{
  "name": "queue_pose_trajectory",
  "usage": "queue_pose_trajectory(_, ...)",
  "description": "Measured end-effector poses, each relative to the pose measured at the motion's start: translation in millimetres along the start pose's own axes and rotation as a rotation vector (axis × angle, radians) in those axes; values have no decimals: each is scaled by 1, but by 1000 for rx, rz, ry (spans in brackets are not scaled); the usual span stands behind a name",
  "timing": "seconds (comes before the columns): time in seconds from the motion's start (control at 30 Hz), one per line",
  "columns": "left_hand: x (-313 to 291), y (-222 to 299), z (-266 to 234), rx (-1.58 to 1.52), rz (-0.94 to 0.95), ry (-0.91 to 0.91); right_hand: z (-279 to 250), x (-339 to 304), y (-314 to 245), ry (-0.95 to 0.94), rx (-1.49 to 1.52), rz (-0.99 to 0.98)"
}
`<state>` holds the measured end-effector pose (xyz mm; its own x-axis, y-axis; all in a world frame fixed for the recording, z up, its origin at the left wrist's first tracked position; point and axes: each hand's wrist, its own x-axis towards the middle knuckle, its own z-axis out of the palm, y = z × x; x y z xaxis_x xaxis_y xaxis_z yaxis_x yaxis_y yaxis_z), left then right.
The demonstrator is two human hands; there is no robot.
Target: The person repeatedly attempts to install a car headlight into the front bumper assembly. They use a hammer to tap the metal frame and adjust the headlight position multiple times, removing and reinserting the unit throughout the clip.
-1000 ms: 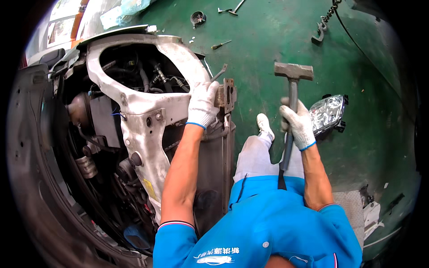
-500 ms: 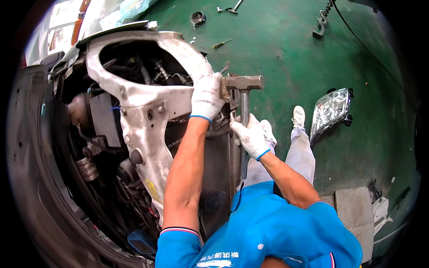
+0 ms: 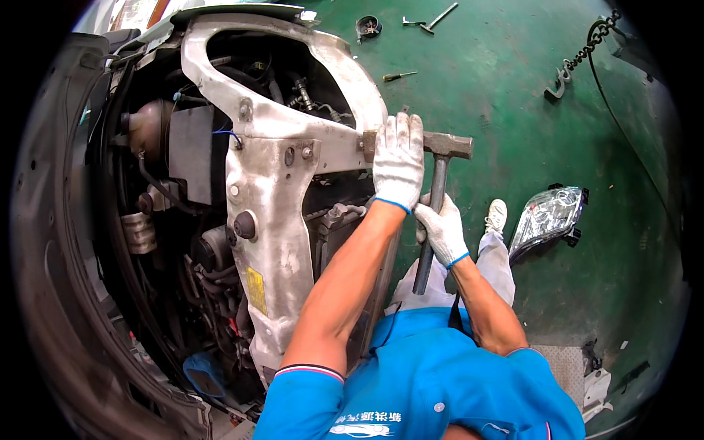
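Observation:
My left hand (image 3: pixel 398 172), in a white knit glove, lies with its fingers stretched out at the outer corner of the bare metal front panel (image 3: pixel 271 191) of a car. It covers part of the hammer head near that corner. In my right hand (image 3: pixel 444 233), gloved the same way, is the grey handle of a hammer (image 3: pixel 438 183). The handle stands upright in view, its lower end near my waist. The steel head lies crosswise, one end against or very near the panel corner; the exact contact is hidden behind my left hand.
The exposed engine bay, with a brownish tank (image 3: pixel 150 128), lies left, beside a dark raised panel (image 3: pixel 55 220). On the green floor are a headlight (image 3: pixel 550 218), a screwdriver (image 3: pixel 398 76), a T-handled tool (image 3: pixel 438 20), a round black part (image 3: pixel 368 28) and a chain with a hook (image 3: pixel 561 81).
My view has shifted, so the car and floor items appear further right. My left hand's fingers, bent before beside the hammer head, now stretch out flat. My right hand still holds the hammer handle.

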<state>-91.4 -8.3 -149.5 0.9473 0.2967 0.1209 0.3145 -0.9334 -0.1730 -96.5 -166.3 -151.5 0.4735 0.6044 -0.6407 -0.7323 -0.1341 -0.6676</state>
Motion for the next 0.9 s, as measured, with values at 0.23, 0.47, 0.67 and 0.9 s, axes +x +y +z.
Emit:
queue_pose_trajectory(0.23,20,-23,10,-5,69,-29,-1,0,-5,-41,74,11)
queue_pose_trajectory(0.47,25,-29,3,-77,129,15,4,0,-2,-39,154,-9)
queue_pose_trajectory(0.67,21,-45,4,17,100,51,4,2,-9,-28,112,-28)
queue_pose_trajectory(0.9,25,-48,2,-25,118,3,-49,-9,-50,86,16,-68)
